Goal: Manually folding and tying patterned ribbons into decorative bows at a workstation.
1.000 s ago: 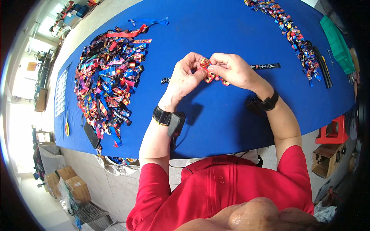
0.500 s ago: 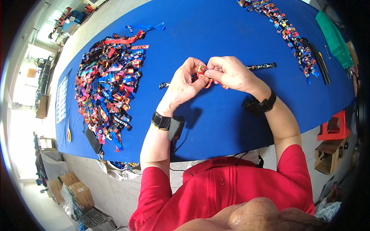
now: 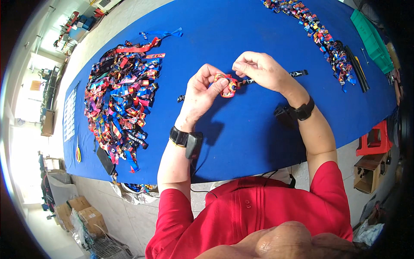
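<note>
A red printed fabric strap (image 3: 226, 86), folded or bunched into a small loop, is pinched between the thumb and fingers of my left hand (image 3: 204, 86). My right hand (image 3: 264, 72) hovers just to the right of it, apart from the strap. Its thumb and fingertips are drawn together in a pinch; whether anything tiny sits between them I cannot make out. Behind and below both hands, a black strap with a white print (image 3: 297, 74) lies across the blue table, partly covered by my hands.
A big heap of colourful printed straps (image 3: 123, 99) spreads over the blue tablecloth (image 3: 207, 39) at left. Along the far right runs a row of folded straps (image 3: 317, 34), beside black strips (image 3: 358, 71) and a green crate (image 3: 371, 41). Yellow-handled scissors (image 3: 78, 154) lie at the left edge.
My right hand has come away from the red strap and moved slightly right and up. The strap stays in my left hand, now showing more of its loop.
</note>
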Demonstrator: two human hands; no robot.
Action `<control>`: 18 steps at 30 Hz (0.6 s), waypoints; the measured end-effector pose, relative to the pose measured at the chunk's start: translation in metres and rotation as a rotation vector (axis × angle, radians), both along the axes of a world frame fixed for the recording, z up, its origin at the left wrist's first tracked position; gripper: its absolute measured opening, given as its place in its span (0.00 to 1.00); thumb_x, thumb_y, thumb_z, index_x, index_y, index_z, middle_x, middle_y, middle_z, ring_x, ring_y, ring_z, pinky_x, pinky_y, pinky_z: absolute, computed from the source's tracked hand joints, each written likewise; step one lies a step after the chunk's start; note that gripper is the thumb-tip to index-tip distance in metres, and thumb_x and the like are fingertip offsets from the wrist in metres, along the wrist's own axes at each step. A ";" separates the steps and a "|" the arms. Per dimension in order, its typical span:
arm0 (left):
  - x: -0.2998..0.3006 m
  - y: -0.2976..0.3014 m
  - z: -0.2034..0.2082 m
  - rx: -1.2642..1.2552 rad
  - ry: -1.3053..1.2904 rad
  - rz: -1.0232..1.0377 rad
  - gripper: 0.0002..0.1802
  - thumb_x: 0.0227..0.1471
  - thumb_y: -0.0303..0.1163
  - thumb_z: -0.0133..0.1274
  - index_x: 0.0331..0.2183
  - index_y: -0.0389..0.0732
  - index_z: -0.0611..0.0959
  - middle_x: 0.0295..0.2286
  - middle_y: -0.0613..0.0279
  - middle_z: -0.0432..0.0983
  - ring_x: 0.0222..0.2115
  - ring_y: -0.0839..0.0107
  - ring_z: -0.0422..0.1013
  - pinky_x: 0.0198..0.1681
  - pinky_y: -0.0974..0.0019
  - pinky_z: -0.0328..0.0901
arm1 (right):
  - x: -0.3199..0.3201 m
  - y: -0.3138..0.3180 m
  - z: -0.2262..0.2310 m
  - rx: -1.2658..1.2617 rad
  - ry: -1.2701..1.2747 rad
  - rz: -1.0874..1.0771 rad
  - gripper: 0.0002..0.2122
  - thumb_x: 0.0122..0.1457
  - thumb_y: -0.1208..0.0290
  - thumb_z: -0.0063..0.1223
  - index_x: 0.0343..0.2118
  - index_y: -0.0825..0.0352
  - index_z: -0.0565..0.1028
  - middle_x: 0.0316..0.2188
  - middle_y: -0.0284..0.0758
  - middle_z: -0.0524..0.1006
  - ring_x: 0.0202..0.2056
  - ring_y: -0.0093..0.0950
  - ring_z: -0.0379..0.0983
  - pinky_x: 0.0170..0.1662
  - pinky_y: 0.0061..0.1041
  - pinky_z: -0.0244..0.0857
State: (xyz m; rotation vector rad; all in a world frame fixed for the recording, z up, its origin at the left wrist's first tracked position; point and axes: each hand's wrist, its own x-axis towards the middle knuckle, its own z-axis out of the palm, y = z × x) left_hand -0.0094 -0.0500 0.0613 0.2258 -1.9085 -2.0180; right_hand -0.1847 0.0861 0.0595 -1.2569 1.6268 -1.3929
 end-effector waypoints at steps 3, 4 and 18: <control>0.000 0.002 0.000 -0.023 -0.002 -0.010 0.05 0.58 0.23 0.54 0.36 0.36 0.74 0.29 0.64 0.78 0.29 0.80 0.73 0.34 0.75 0.68 | -0.001 -0.002 0.001 0.116 -0.021 0.033 0.13 0.66 0.63 0.51 0.34 0.69 0.76 0.29 0.26 0.75 0.32 0.15 0.67 0.35 0.17 0.63; 0.000 0.002 -0.002 -0.019 0.027 -0.025 0.05 0.58 0.23 0.54 0.37 0.36 0.75 0.28 0.62 0.79 0.29 0.79 0.74 0.34 0.75 0.69 | 0.001 -0.003 0.002 0.127 -0.109 0.096 0.13 0.66 0.63 0.51 0.33 0.69 0.76 0.28 0.26 0.75 0.31 0.15 0.67 0.35 0.18 0.63; -0.003 0.002 -0.002 0.012 -0.025 0.017 0.08 0.58 0.25 0.55 0.35 0.37 0.71 0.27 0.64 0.77 0.28 0.81 0.73 0.30 0.76 0.67 | 0.020 -0.001 0.016 -0.084 0.059 -0.103 0.06 0.61 0.72 0.55 0.33 0.70 0.77 0.29 0.29 0.78 0.33 0.18 0.73 0.38 0.21 0.68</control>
